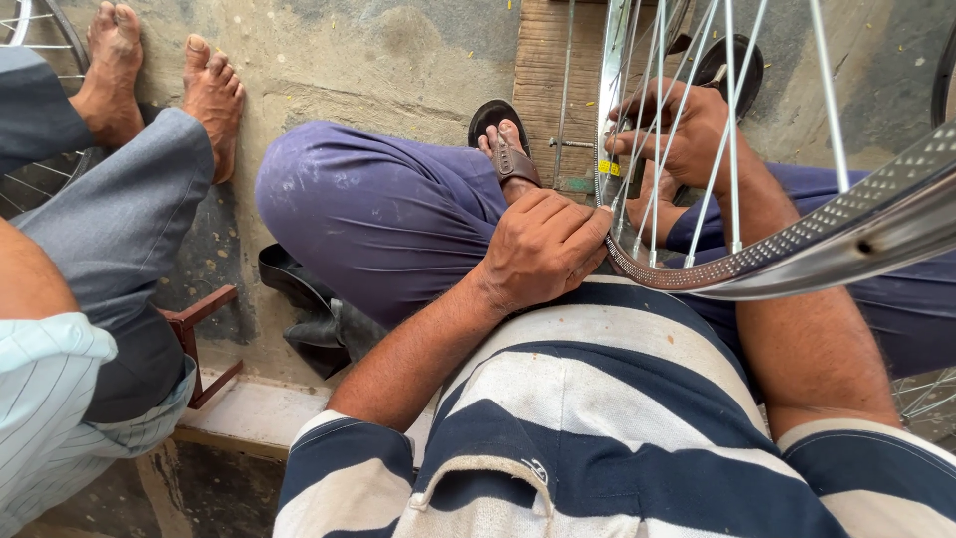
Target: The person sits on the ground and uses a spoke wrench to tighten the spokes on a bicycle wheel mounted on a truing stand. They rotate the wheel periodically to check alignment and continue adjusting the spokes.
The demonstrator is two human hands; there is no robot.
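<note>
Both hands worked a shiny silver spoked bicycle wheel rim point(797, 249) resting across the person's lap: left hand point(543, 249) clamped its near edge, right hand point(677, 130) pinched thin steel spokes point(732, 120) farther out.

Left hand point(543, 249): fingers curling closed, forearm angling inward. Right hand point(677, 130): reaching farther ahead, fingers pinching, wrist bending.
</note>
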